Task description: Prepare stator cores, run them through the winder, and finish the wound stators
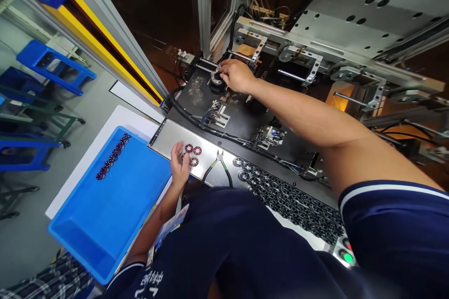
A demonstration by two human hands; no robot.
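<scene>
My right hand [236,74] reaches into the machine. Its fingers are bent and pressed onto a silvery round part [216,77] on a dark round holder [218,88]; the fingertips partly hide what they grip. My left hand [179,166] is at the metal ledge [164,138], its fingers and thumb curled around a small ring-shaped motor stator [185,156], which the thumb partly covers. Right beside it lie several red-and-black stators [197,150]. A pair of pliers [220,156] with dark handles rests on the ledge, jaws toward the machine.
Many black round parts [287,196] line the ledge at right, near a green button [348,257]. A blue tray [119,215] at left holds a row of stators [112,157]. Clamp brackets [312,70] and small fixtures [219,114] stand on the black machine bed. Blue stools [56,65] stand behind.
</scene>
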